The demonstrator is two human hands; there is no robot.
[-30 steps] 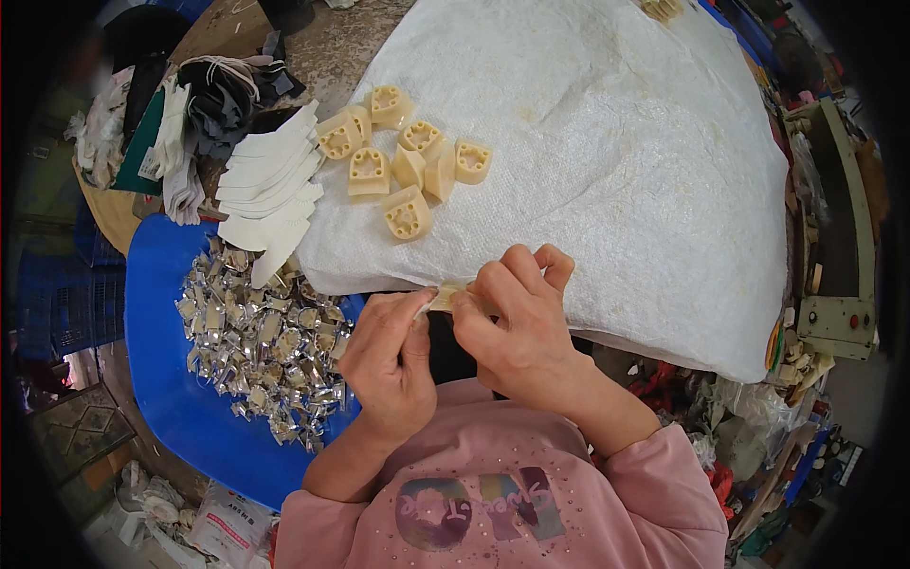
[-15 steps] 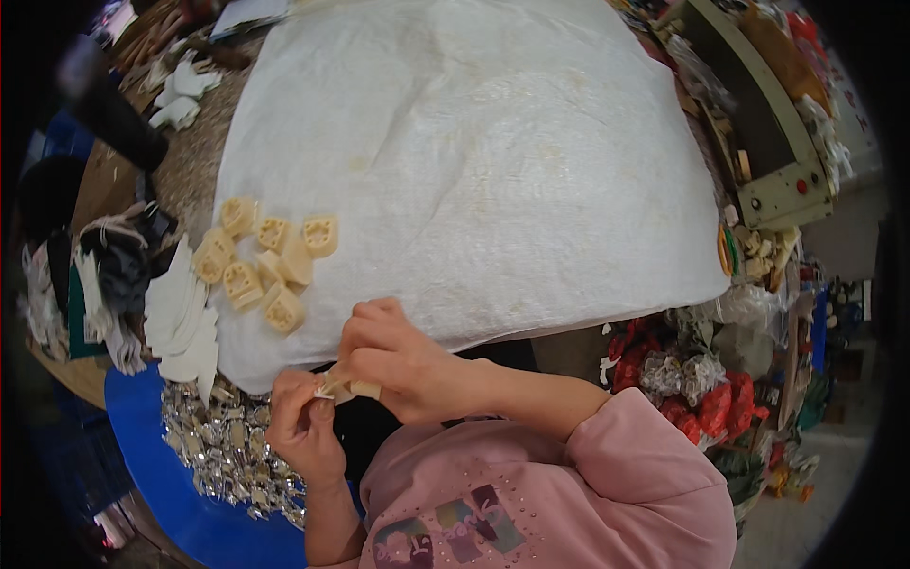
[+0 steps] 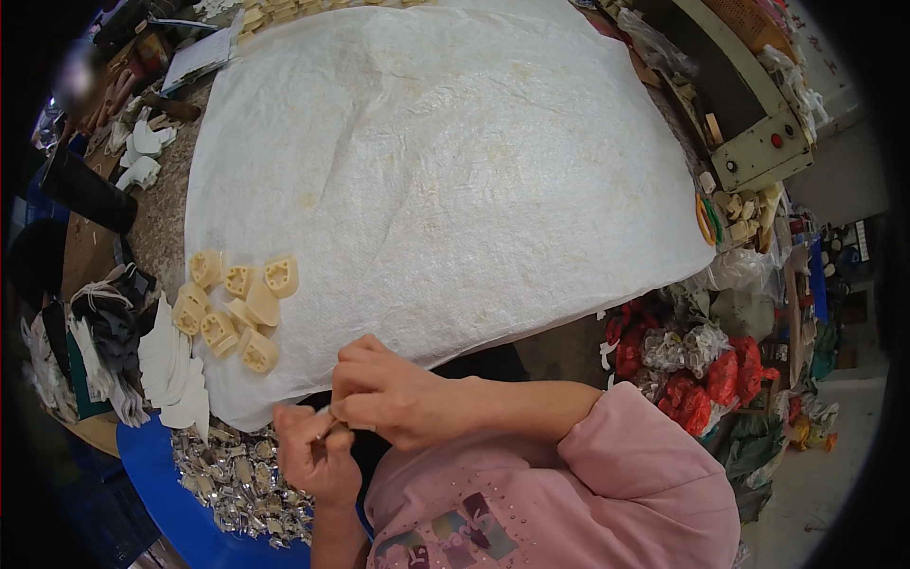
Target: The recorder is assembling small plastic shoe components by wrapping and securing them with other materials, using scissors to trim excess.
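My left hand (image 3: pixel 313 450) and my right hand (image 3: pixel 384 394) meet just in front of the table's near edge, fingers closed in a pinch. Between them shows a sliver of a pale cream shoe heel (image 3: pixel 328 414), mostly covered by my fingers. Beyond my hands to the left, several cream plastic shoe heels (image 3: pixel 258 351) lie loosely grouped on the white sheet (image 3: pixel 455 218), some with hollow, ribbed ends turned up. Left of these is an overlapping stack of white cut pieces (image 3: pixel 172 370).
A blue basin (image 3: pixel 156 474) of shiny metallic pieces (image 3: pixel 242 488) stands low left. A dark cylinder (image 3: pixel 90 194) rises at the table's left. A greenish machine (image 3: pixel 763 156) stands far right, with red plastic bags (image 3: pixel 697 398) below. More cream pieces (image 3: pixel 275 13) line the far edge.
My view has shifted, so the table contents sit differently. My fingers have closed further over the held heel, which showed more half a second ago. My left hand has turned inward.
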